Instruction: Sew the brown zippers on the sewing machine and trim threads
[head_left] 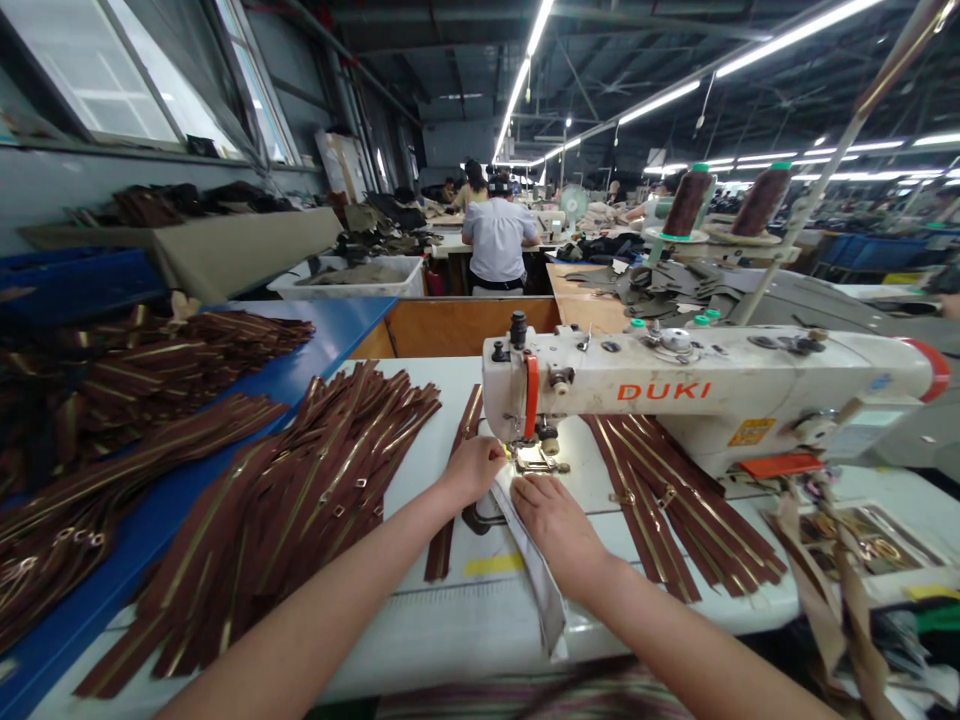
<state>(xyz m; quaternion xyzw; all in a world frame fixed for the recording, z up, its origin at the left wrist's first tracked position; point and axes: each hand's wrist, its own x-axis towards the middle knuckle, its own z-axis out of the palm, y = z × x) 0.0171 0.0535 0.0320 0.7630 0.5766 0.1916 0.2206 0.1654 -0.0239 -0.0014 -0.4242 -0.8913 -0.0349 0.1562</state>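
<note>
The left hand (472,470) sits just before the presser foot (537,458) of a white DUKI industrial sewing machine (675,390), its fingers (491,455) curled forward and down. Whether they pinch anything is hard to tell. The right hand (559,530) lies beside it, fingers (536,497) together and flat on a pale fabric strip (531,560), not wrapped around it. The strip runs from under the presser foot toward the near edge of the counter (420,640) and hangs slightly over it. This flat pressure seems meant to keep the strip smooth and aligned at the needle.

Brown zippers with brass teeth (300,510) lie in a fanned pile left of the hands, and another pile (675,510) lies beneath the machine's arm, both within easy reach. More zippers (127,390) cover a blue counter (322,345) alongside. Two cones of brown thread (712,200) stand above the machine. Farther down the long, brightly lit workshop, a co-worker in a pale shirt (499,240) sits with their back turned, near a white bin (345,280) and beneath the windows (97,80).
</note>
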